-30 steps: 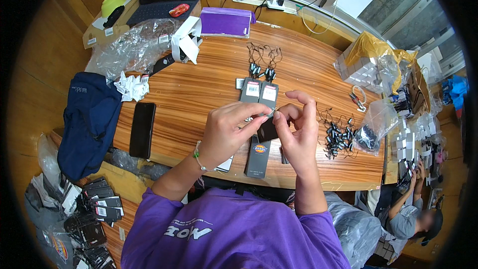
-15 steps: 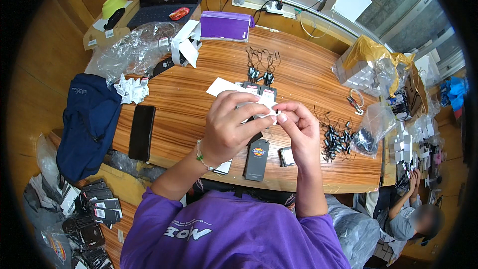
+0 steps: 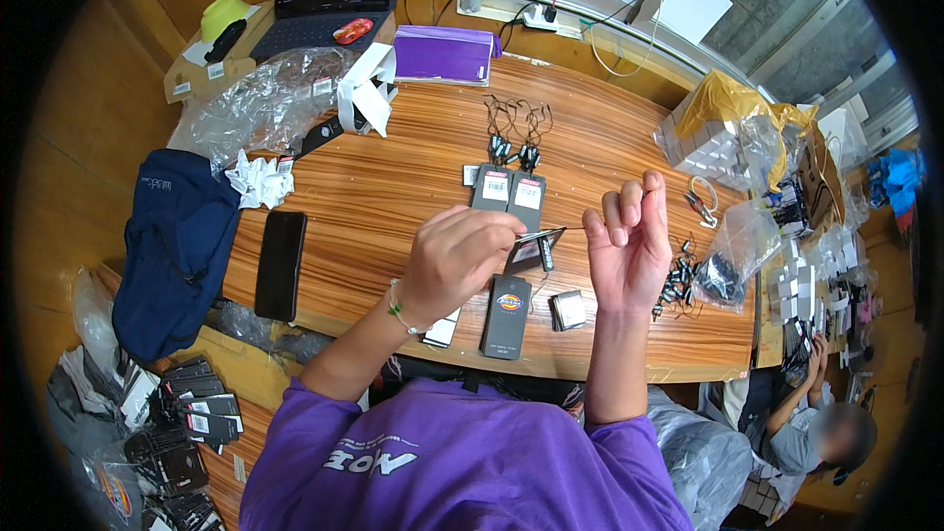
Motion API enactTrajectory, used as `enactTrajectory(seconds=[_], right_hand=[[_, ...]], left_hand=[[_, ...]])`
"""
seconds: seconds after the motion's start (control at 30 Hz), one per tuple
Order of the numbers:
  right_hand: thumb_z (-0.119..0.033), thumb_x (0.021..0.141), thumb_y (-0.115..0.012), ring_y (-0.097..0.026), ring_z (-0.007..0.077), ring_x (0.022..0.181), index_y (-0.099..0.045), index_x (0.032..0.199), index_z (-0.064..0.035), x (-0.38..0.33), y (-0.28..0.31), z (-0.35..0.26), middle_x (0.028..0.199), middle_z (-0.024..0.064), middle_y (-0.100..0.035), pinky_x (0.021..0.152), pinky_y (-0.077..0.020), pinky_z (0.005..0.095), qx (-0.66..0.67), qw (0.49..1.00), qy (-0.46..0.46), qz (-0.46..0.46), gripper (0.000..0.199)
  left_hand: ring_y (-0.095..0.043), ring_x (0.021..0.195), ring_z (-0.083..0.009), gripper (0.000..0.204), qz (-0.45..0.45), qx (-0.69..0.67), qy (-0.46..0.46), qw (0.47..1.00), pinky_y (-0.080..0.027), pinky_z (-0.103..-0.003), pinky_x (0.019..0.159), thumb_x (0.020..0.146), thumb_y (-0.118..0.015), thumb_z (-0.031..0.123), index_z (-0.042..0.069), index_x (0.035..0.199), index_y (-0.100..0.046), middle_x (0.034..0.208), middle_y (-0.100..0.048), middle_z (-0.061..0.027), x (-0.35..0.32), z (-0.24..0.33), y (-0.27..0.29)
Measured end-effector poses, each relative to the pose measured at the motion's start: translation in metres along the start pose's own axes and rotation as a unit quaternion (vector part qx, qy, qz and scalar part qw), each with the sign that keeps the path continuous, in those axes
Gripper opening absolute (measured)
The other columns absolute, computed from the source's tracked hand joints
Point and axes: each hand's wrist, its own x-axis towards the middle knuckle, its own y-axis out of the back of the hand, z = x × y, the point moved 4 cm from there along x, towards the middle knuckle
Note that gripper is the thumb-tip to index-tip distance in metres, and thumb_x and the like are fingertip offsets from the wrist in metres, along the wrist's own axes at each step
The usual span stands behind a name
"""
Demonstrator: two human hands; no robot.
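My left hand (image 3: 462, 261) is closed over the table, pinching a tilted dark hang tag (image 3: 531, 248) by its edge. A small black string fastener (image 3: 547, 254) hangs at that tag. To its right, my right hand (image 3: 629, 241) is raised with fingers curled, and a thin dark string runs from the tag to it. Below the hands lies a grey hang tag (image 3: 507, 317) with a coloured logo. Two grey tags with white barcode stickers (image 3: 509, 192) lie side by side beyond, their black strings (image 3: 519, 128) stretched away from me.
Right of my hands lie a pile of black strings (image 3: 680, 280), a plastic bag (image 3: 733, 256) and snips (image 3: 702, 202). Small stacked cards (image 3: 567, 311) sit near the front edge. A phone (image 3: 281, 265), blue bag (image 3: 177, 246) and laptop (image 3: 329, 0) are leftward. Another person (image 3: 826, 433) works at far right.
My right hand has drawn away to the right and up from my left hand. The white sheet in my fingers has turned out of sight, and the dark tag now shows edge-on.
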Motion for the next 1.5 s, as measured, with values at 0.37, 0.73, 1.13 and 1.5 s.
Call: enactTrajectory(seconds=[0.37,0.73,1.13,1.5], right_hand=[[-0.016,0.094,-0.039,-0.043,0.0126,0.062,-0.043,0.103,-0.0116,-0.006,-0.004,0.012,0.074,0.0036,-0.048,0.062,-0.0392,0.03,0.066,0.997,-0.014,0.044,0.01],[-0.011,0.091,-0.046,-0.051,0.0146,0.069,-0.047,0.097,-0.0052,-0.01,-0.011,0.002,0.078,0.0067,-0.054,0.067,-0.0425,0.0311,-0.124,0.991,0.046,0.03,0.008],[0.003,0.078,-0.061,-0.058,0.0122,0.076,-0.047,0.099,0.0003,-0.025,-0.023,0.01,0.079,0.0072,-0.059,0.07,-0.044,0.0243,-0.559,0.827,0.037,-0.051,0.026],[0.003,0.076,-0.062,-0.061,0.0148,0.073,-0.048,0.099,-0.0004,-0.024,-0.025,0.012,0.075,0.0087,-0.061,0.067,-0.0451,0.0256,-0.619,0.781,0.035,-0.071,0.026]], left_hand=[[-0.05,0.08,-0.0205,0.016,-0.046,-0.012,0.093,0.995,-0.042,-0.032,0.072,0.068,-0.07,0.02,0.007,0.075,-0.063,0.078,-0.054,-0.005,-0.004,0.005,-0.019],[-0.062,0.077,-0.015,0.017,-0.03,-0.248,0.276,0.928,-0.047,-0.026,0.072,0.068,-0.071,0.003,0.0,0.084,-0.065,0.083,-0.065,-0.0078,-0.007,-0.005,-0.022],[-0.061,0.07,-0.0111,0.009,0.017,-0.271,0.227,0.935,-0.048,-0.023,0.062,0.079,-0.063,0.003,-0.002,0.086,-0.064,0.08,-0.065,-0.0084,0.0,-0.009,0.001],[-0.059,0.065,-0.0151,0.008,0.014,-0.046,0.066,0.997,-0.045,-0.026,0.058,0.074,-0.066,0.005,0.001,0.08,-0.065,0.073,-0.064,-0.0079,0.012,0.003,0.011]])
